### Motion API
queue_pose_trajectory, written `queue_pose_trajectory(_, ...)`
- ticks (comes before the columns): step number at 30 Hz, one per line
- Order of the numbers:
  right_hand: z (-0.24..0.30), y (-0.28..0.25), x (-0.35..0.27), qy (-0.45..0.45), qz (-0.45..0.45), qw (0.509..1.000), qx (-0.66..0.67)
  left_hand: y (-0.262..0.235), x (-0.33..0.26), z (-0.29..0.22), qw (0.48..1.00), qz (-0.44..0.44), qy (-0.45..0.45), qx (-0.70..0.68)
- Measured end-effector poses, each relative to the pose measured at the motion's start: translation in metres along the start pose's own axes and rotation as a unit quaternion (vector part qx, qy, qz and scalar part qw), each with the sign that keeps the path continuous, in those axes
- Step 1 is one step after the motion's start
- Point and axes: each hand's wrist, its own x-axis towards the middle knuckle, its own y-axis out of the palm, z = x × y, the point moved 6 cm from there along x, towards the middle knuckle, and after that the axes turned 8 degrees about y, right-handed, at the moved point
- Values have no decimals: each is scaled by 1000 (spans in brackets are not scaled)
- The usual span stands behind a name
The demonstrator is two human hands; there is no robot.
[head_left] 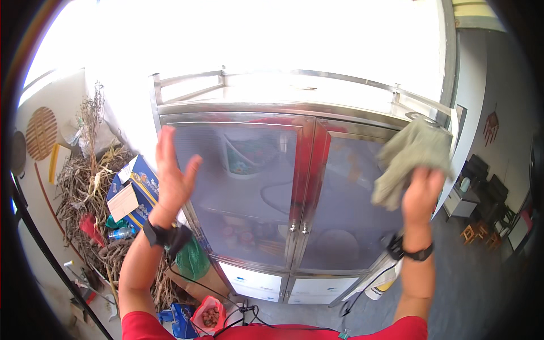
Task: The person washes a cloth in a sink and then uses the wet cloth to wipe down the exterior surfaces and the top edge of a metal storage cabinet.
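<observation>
A metal cabinet (309,164) with two tall glass doors stands in front of me. My right hand (420,195) grips a grey-green cloth (412,148) at the cabinet's upper right corner, over the edge of the right door (357,198). The cloth hangs loosely to the left of the fingers and hides part of that corner. My left hand (174,178) is raised beside the left door (238,187), its fingers stretched out and holding nothing. Whether it touches the frame, I cannot tell. Through the left glass a patterned bucket (243,154) shows dimly.
Dry branches (85,181) are heaped at the left with a blue box (136,187) and a plastic bottle (122,233). Below lie a red bag (208,317) of brown round items and dark cables (245,309). Small wooden stools (481,233) stand at the far right.
</observation>
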Motion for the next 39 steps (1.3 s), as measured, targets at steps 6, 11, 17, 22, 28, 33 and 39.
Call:
queue_pose_trajectory(6, -35, 36, 79, -11, 119, 911, -396, 18, -10, 146, 982, -98, -157, -31)
queue_pose_trajectory(11, -46, 70, 63, -104, 95, 885, -445, 68, -34, 182, 904, -11, -259, -340)
queue_pose_trajectory(17, -16, 160, 28, -117, 97, 922, -355, 69, -34, 171, 881, -75, -244, -398)
queue_pose_trajectory(22, 5, 240, 5, -80, 113, 921, -365, 73, -33, 169, 880, -74, -226, -412)
queue_pose_trajectory(28, 41, 327, -23, -210, 96, 907, -353, 64, -35, 169, 904, -53, -233, -354)
queue_pose_trajectory(33, 67, 396, -38, -335, 49, 870, -357, 66, -32, 162, 925, -67, -207, -313)
queue_pose_trajectory(39, 65, 445, -51, -155, 390, 824, -381, 78, -41, 174, 883, -34, -296, -363)
